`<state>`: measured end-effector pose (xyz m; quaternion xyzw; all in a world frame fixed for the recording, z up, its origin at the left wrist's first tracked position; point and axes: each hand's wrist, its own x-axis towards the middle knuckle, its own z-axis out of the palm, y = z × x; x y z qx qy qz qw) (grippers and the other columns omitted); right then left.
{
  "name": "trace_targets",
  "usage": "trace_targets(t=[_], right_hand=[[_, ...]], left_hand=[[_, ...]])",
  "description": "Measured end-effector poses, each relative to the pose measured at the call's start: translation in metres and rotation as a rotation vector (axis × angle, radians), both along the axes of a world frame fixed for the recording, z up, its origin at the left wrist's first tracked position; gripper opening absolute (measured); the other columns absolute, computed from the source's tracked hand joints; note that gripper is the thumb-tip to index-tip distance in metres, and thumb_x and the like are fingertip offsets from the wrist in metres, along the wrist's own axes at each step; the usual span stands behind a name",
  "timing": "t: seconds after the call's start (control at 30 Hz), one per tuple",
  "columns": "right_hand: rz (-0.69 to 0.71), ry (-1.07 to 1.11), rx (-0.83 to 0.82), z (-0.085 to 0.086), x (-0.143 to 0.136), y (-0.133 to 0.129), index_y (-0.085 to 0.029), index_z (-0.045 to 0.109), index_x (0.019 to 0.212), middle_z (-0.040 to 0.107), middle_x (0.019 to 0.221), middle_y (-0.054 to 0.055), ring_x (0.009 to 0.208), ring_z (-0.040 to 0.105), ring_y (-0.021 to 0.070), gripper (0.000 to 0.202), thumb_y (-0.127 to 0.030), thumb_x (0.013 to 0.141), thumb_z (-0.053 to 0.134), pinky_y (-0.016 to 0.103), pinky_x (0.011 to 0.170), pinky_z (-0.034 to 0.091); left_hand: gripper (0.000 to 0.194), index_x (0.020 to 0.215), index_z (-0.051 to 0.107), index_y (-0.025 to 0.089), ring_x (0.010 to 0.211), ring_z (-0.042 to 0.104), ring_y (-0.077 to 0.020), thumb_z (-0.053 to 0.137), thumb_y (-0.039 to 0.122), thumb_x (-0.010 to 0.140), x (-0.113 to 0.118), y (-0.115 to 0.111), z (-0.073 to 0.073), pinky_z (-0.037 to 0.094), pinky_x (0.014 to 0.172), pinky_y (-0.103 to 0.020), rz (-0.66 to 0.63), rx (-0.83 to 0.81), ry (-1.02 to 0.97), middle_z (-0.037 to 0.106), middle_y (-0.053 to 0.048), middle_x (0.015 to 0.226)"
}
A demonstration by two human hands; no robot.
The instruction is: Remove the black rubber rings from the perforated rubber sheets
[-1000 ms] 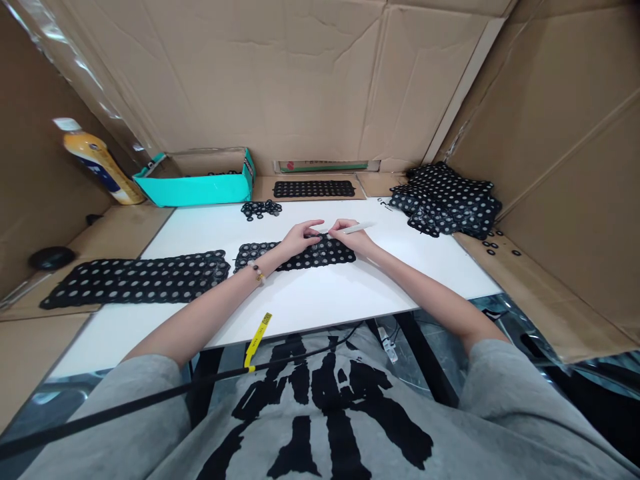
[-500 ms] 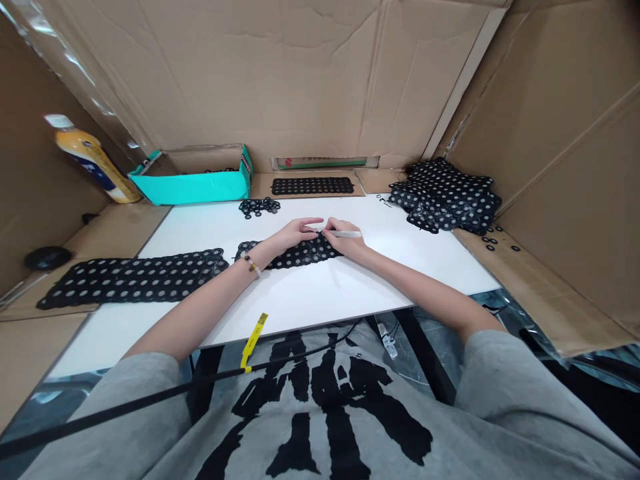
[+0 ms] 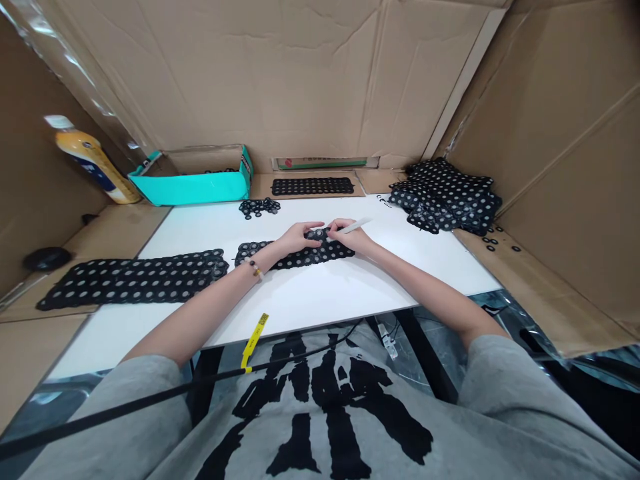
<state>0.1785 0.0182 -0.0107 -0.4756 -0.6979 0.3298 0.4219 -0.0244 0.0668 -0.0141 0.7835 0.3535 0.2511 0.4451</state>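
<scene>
In the head view a black sheet of joined rings (image 3: 295, 259) lies on the white table beneath both hands. My left hand (image 3: 296, 239) rests on it, thumb and index finger apart, holding nothing that I can see. My right hand (image 3: 352, 239) pinches a slim white pen-like stick (image 3: 357, 225), its tip down at the sheet's upper edge and its other end tilted up to the right. Whether the tip touches a ring is too small to tell. A longer sheet of the same kind (image 3: 135, 279) lies to the left.
Loose black rings (image 3: 259, 207) lie behind my hands, near a turquoise-fronted box (image 3: 195, 188). A small ring sheet (image 3: 313, 186) sits at the back. Stacked sheets (image 3: 445, 197) are at right, a bottle (image 3: 97, 160) at left. Cardboard walls (image 3: 280, 73) surround the table. A black cable (image 3: 165, 395) crosses in front.
My hands have moved slightly apart, uncovering more of the sheet between them. The white stick has swung from nearly level to tilted upward, and my right hand has shifted a little right.
</scene>
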Motion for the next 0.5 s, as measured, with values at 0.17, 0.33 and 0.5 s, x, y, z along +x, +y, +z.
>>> trace_targets(t=[0.17,0.33,0.5], right_hand=[[0.036,0.044,0.044,-0.0008,0.0014,0.0007,-0.020,0.052,0.063,0.064,0.076,0.001,0.079,0.058,0.0180,0.019,-0.033,0.075,0.058,0.031,0.080,0.042],[0.004,-0.016,0.093,-0.0029,-0.0013,0.0000,-0.021,0.052,0.065,0.064,0.077,0.001,0.079,0.057,0.0184,0.017,-0.032,0.077,0.057,0.031,0.079,0.043],[-0.041,-0.147,0.233,-0.0089,-0.0081,0.0026,-0.022,0.049,0.069,0.062,0.079,0.002,0.079,0.056,0.0185,0.015,-0.030,0.081,0.052,0.032,0.077,0.042]], left_hand=[[0.077,0.131,0.062,0.016,0.127,0.053,-0.0312,0.082,0.036,0.059,0.0002,-0.0017,0.0008,0.034,0.112,-0.042,0.023,-0.091,-0.039,0.060,-0.009,0.137],[0.077,0.133,0.060,0.014,0.129,0.050,-0.0300,0.081,0.033,0.062,-0.0004,-0.0042,0.0008,0.033,0.112,-0.041,0.058,-0.104,-0.078,0.058,-0.010,0.139],[0.080,0.134,0.059,0.015,0.126,0.052,-0.0305,0.082,0.036,0.060,-0.0032,-0.0040,0.0055,0.033,0.111,-0.042,0.073,-0.149,-0.135,0.059,-0.011,0.137]])
